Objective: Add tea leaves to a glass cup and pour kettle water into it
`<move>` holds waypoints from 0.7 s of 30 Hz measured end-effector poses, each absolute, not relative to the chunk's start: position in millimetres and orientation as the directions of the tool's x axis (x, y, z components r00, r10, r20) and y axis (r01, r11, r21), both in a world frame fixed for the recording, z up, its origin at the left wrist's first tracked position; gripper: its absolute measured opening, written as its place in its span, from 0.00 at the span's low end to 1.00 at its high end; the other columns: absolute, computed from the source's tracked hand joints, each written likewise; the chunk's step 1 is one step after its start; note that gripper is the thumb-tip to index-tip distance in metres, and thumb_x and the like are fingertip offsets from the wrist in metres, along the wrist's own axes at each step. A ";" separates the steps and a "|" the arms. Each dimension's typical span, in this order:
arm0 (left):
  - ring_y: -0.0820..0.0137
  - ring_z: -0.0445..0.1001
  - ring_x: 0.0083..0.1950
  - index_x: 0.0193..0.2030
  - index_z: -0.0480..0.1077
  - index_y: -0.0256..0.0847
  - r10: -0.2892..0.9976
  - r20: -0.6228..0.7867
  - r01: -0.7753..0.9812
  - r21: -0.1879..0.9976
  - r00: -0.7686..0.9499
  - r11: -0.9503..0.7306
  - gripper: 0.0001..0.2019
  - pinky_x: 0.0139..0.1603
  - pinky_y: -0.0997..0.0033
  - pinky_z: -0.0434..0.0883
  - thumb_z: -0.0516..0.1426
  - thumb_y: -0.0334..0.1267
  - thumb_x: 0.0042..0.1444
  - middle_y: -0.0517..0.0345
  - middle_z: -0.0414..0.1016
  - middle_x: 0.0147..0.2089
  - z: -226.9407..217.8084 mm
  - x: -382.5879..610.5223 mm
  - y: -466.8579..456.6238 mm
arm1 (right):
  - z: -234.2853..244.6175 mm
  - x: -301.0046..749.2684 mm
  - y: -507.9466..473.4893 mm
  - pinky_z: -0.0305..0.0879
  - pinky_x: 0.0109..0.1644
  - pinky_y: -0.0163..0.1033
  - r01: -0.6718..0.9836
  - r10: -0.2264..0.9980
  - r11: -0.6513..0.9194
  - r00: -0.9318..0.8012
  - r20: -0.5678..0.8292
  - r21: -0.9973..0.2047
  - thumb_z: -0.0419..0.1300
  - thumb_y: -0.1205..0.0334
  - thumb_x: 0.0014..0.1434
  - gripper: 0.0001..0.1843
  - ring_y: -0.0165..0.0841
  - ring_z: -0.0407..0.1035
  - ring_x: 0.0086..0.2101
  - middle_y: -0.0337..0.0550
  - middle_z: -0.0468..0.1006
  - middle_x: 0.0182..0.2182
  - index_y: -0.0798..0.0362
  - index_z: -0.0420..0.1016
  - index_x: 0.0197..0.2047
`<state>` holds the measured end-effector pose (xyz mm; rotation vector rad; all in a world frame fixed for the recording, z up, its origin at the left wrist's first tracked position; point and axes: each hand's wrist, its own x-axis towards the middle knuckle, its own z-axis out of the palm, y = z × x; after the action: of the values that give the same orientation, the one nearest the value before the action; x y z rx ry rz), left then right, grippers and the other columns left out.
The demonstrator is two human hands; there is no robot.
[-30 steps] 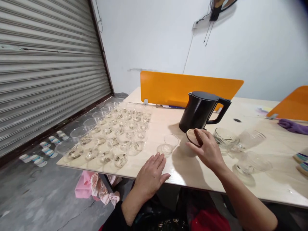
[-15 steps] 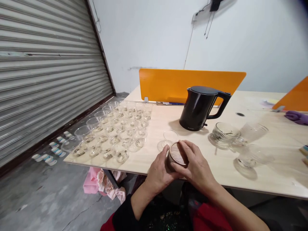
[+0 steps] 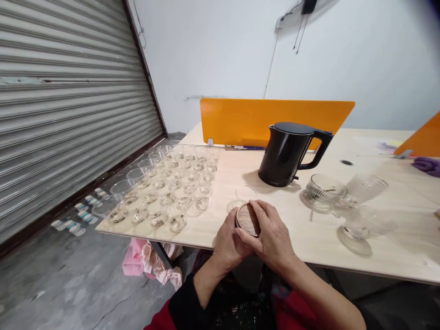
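Note:
Both my hands hold a small round jar with a wooden lid (image 3: 246, 219) just above the near edge of the pale wooden table (image 3: 309, 238). My left hand (image 3: 228, 243) wraps the jar's body from the left. My right hand (image 3: 270, 233) curls over the lid from the right, fingers closed on its rim. A single small clear glass cup (image 3: 244, 195) stands on the table just beyond the jar. Most of the jar's body is hidden by my fingers.
Several rows of small clear cups (image 3: 172, 188) cover the table's left part. A black electric kettle (image 3: 287, 153) stands behind the jar. Ribbed glass bowls and a glass jar (image 3: 325, 190) lie to the right. An orange divider (image 3: 275, 121) runs along the back. A pink cloth (image 3: 137, 261) lies on the floor.
My right hand brought the jar from beside the kettle to the near table edge, and my left hand, flat on the table before, now grips its body.

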<state>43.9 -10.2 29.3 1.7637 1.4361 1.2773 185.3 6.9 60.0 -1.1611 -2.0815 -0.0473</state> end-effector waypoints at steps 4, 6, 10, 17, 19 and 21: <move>0.50 0.74 0.64 0.69 0.57 0.44 0.936 0.352 0.462 0.834 -0.023 -0.302 0.39 0.66 0.47 0.74 0.66 0.42 0.52 0.44 0.71 0.67 26.6 43.7 -8.3 | 58.1 183.8 6.7 0.70 0.61 0.64 0.729 0.721 0.593 -0.291 0.629 -0.343 0.65 0.44 0.59 0.40 0.54 0.68 0.58 0.58 0.71 0.59 0.47 0.63 0.70; 0.50 0.75 0.63 0.69 0.57 0.44 0.932 0.361 0.473 0.825 -0.020 -0.310 0.39 0.64 0.47 0.74 0.66 0.43 0.52 0.44 0.72 0.66 25.0 43.8 -7.5 | 57.7 183.7 6.0 0.70 0.61 0.64 0.724 0.726 0.590 -0.282 0.628 -0.357 0.66 0.45 0.59 0.40 0.54 0.68 0.58 0.58 0.71 0.59 0.48 0.63 0.70; 0.49 0.76 0.62 0.68 0.57 0.43 0.931 0.363 0.505 0.811 -0.037 -0.296 0.39 0.63 0.46 0.75 0.66 0.42 0.51 0.42 0.73 0.64 23.6 45.7 -6.7 | 59.9 182.4 4.9 0.69 0.61 0.65 0.717 0.757 0.571 -0.271 0.594 -0.401 0.66 0.45 0.58 0.39 0.54 0.68 0.58 0.56 0.72 0.59 0.46 0.65 0.69; 0.46 0.78 0.59 0.64 0.60 0.45 0.972 0.231 0.502 0.847 -0.052 -0.174 0.46 0.57 0.46 0.77 0.74 0.47 0.39 0.46 0.76 0.60 31.0 43.3 -11.2 | 88.6 194.5 4.6 0.68 0.63 0.57 0.648 0.794 0.528 -0.148 0.590 -0.549 0.61 0.45 0.64 0.29 0.49 0.69 0.57 0.52 0.73 0.58 0.45 0.69 0.65; 0.49 0.78 0.59 0.64 0.60 0.47 0.973 0.230 0.461 0.866 -0.026 -0.193 0.47 0.58 0.47 0.76 0.75 0.46 0.38 0.49 0.77 0.59 31.2 40.2 -12.6 | 89.8 211.7 7.1 0.66 0.64 0.58 0.688 0.772 0.501 -0.081 0.631 -0.525 0.61 0.44 0.64 0.30 0.49 0.68 0.58 0.53 0.72 0.58 0.45 0.68 0.66; 0.50 0.77 0.61 0.65 0.60 0.47 0.960 0.278 0.425 0.870 -0.008 -0.248 0.48 0.61 0.46 0.74 0.75 0.44 0.38 0.49 0.76 0.60 29.2 37.7 -12.9 | 80.2 235.1 12.3 0.66 0.64 0.59 0.761 0.763 0.434 -0.026 0.646 -0.482 0.60 0.42 0.64 0.31 0.50 0.68 0.58 0.54 0.73 0.57 0.46 0.69 0.66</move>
<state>37.7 -12.9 29.2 1.7111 1.4400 1.2302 235.1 12.3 80.2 -1.3147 -1.7692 0.0019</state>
